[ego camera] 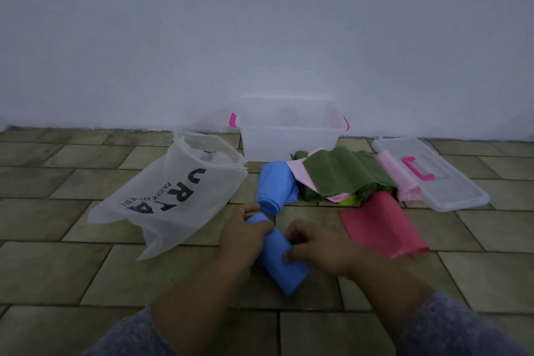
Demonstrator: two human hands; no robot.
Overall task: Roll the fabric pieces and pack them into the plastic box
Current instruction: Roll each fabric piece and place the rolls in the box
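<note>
Resting on floor, far left: a thin translucent white bag (pixel 173 196) with black lettering, crumpled and lying open on the tiled floor (pixel 72 269).
Your left hand (pixel 245 233): fingers curled over the far end of the blue fabric roll (pixel 278 260).
Your right hand (pixel 318 248): pressed on the roll's near half, fingers bent around it.
Roll: soft, smooth, tube-shaped, lying diagonally between your hands.
Plastic box (pixel 289 136): one, clear, pink latches, against the wall.
Fabric pile (pixel 341 179): blue, green, pale pink pieces; one flat red sheet (pixel 381 225) nearer you.
Lid (pixel 430 173): clear, pink handle, far right.
</note>
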